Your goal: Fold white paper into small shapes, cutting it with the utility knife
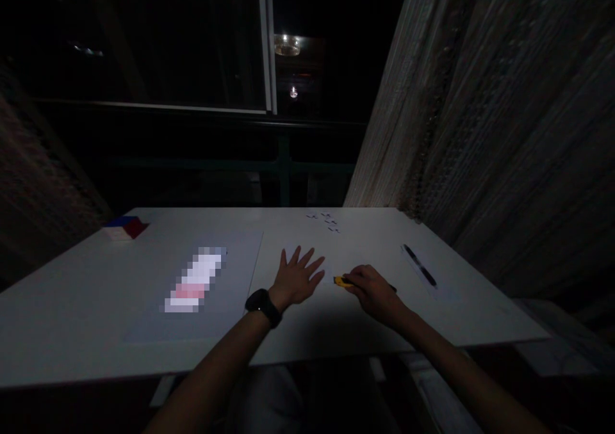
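My left hand (pixel 298 279) lies flat with its fingers spread on a small piece of white paper (pixel 328 275) in the middle of the table. A dark watch (pixel 263 306) is on that wrist. To the right, my right hand (pixel 369 288) is closed around a yellow and black utility knife (pixel 343 281). The knife's front end points left, close to my left fingertips and the paper. Its blade is too small and dim to make out. Much of the paper is hidden under my left hand.
On the white table (pixel 288 351), a large pale sheet (pixel 235 315) carries a blurred-out bright patch at left. A blue, red and white box (pixel 123 228) stands far left. Several small dark-marked pieces (pixel 329 221) lie at the back. A pen (pixel 419 265) rests on paper at right.
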`<state>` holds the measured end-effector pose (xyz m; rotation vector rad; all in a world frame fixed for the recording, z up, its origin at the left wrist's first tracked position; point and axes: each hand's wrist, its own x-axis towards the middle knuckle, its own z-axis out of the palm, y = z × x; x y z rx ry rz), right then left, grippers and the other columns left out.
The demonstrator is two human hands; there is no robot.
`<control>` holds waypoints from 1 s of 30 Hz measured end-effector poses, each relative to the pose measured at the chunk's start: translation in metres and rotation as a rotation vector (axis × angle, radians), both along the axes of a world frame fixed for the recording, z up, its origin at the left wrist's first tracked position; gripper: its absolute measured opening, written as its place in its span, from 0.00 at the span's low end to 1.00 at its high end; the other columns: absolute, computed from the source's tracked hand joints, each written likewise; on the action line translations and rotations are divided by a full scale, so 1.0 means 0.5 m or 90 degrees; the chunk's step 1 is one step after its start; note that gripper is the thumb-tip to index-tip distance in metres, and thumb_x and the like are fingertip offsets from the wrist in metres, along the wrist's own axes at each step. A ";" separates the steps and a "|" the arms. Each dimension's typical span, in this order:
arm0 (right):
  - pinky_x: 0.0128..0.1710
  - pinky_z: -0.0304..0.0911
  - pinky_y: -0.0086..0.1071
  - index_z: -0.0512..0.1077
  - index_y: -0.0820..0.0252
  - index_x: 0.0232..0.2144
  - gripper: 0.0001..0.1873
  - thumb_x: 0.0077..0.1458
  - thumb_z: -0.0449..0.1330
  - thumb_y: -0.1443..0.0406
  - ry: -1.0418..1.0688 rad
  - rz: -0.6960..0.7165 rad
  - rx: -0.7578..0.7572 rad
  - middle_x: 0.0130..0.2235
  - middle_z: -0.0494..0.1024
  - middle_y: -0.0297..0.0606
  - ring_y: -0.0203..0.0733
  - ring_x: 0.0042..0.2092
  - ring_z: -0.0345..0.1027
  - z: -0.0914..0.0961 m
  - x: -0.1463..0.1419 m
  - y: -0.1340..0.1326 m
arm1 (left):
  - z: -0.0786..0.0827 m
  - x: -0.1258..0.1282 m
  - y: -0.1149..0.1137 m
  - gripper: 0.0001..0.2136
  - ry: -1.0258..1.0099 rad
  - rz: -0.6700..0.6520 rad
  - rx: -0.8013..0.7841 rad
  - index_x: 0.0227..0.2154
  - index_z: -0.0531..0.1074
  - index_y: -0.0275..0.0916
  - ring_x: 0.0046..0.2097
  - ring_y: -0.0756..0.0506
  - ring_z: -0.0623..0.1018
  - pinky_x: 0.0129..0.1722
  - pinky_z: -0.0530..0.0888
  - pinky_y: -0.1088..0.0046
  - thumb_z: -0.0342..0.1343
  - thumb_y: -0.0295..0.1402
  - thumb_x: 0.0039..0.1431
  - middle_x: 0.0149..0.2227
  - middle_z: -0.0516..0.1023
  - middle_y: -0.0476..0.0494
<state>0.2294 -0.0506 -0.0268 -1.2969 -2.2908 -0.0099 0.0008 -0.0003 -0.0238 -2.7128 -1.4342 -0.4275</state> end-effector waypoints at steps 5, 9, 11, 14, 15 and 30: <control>0.36 0.59 0.35 0.72 0.62 0.41 0.12 0.56 0.53 0.66 -0.021 -0.013 0.013 0.34 0.69 0.43 0.43 0.38 0.61 -0.001 -0.002 -0.012 | 0.003 0.000 0.000 0.25 0.004 0.002 -0.020 0.59 0.52 0.57 0.64 0.34 0.48 0.57 0.43 0.40 0.29 0.51 0.61 0.63 0.52 0.51; 0.35 0.58 0.34 0.72 0.63 0.41 0.12 0.57 0.53 0.66 -0.038 -0.015 0.016 0.33 0.68 0.43 0.42 0.37 0.60 0.003 0.000 -0.029 | 0.005 0.001 -0.001 0.25 0.006 0.003 -0.029 0.59 0.51 0.57 0.64 0.34 0.48 0.57 0.43 0.40 0.28 0.51 0.61 0.64 0.51 0.51; 0.35 0.57 0.34 0.71 0.63 0.41 0.11 0.56 0.53 0.66 -0.047 -0.025 0.017 0.33 0.68 0.42 0.42 0.37 0.59 0.003 -0.002 -0.034 | 0.007 0.001 -0.002 0.25 0.010 0.003 -0.035 0.59 0.51 0.57 0.64 0.35 0.47 0.57 0.42 0.41 0.28 0.51 0.61 0.64 0.51 0.51; 0.34 0.56 0.33 0.72 0.62 0.40 0.11 0.55 0.54 0.67 -0.054 -0.043 0.021 0.33 0.68 0.41 0.42 0.36 0.59 0.002 -0.012 -0.034 | 0.008 0.002 -0.002 0.25 0.014 0.008 -0.044 0.59 0.51 0.57 0.64 0.35 0.46 0.57 0.41 0.41 0.29 0.51 0.61 0.64 0.50 0.51; 0.34 0.55 0.33 0.72 0.63 0.40 0.10 0.55 0.55 0.68 -0.055 -0.046 0.023 0.33 0.68 0.42 0.42 0.36 0.58 0.002 -0.016 -0.033 | 0.008 0.002 -0.002 0.25 0.013 0.009 -0.044 0.59 0.51 0.56 0.64 0.35 0.46 0.57 0.41 0.41 0.29 0.50 0.61 0.64 0.50 0.51; 0.31 0.54 0.32 0.72 0.61 0.37 0.08 0.53 0.57 0.68 -0.099 -0.050 0.059 0.31 0.69 0.41 0.41 0.34 0.58 -0.002 -0.036 -0.034 | 0.001 0.002 -0.001 0.24 0.013 -0.001 -0.032 0.59 0.51 0.56 0.64 0.34 0.47 0.57 0.43 0.40 0.30 0.49 0.62 0.64 0.50 0.50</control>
